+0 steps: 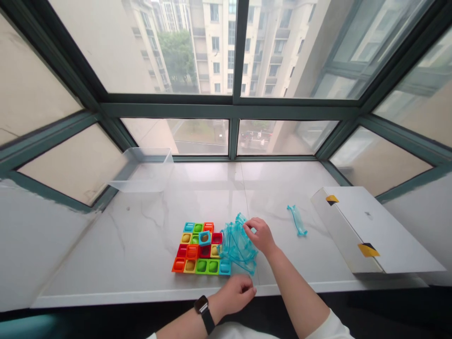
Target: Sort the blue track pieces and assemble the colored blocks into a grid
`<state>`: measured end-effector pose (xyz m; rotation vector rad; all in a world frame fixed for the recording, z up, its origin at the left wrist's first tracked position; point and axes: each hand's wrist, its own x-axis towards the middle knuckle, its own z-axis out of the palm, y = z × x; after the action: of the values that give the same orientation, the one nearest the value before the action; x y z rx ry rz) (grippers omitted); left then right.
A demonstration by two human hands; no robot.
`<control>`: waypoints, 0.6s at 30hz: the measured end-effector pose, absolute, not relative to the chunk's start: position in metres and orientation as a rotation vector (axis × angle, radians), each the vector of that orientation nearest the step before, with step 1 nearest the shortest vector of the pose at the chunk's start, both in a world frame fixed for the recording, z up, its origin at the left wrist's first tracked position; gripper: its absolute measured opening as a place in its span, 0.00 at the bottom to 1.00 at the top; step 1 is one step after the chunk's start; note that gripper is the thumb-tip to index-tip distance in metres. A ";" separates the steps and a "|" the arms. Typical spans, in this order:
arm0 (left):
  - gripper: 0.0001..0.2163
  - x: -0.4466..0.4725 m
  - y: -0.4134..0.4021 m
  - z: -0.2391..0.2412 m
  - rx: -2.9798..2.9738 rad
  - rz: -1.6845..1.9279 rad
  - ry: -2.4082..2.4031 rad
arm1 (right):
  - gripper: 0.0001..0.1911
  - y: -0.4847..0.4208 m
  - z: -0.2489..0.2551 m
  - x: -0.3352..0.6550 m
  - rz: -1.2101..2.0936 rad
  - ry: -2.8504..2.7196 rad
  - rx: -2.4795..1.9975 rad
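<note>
My right hand (260,233) reaches in from the right and pinches the edge of a translucent blue plastic track piece. That piece belongs to a heap of similar blue plastic pieces (237,247) in front of me. Near the counter's front edge, my left hand (240,291) is curled loosely closed, with nothing visible in it. Left of the heap, colourful square plastic blocks (192,252) stand packed in rows. One blue block (204,238) sits tilted on top of the others. The heap partly covers the blocks' right side.
A single blue track piece (297,220) lies apart, right of my right hand. The white box (381,230) stands at the right. A clear plastic bin (146,183) is at the back left of the marble counter (141,249). Windows enclose the back and sides.
</note>
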<state>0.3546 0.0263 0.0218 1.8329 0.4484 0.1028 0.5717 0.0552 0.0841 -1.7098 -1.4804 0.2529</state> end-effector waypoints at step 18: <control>0.11 0.360 0.030 0.019 1.874 0.000 0.462 | 0.14 0.044 0.073 0.571 0.257 -1.409 -1.716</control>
<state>0.3602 0.0297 0.0191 1.8742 0.4615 -0.0003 0.5708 0.0443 0.0730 -1.7156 -1.4094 0.2566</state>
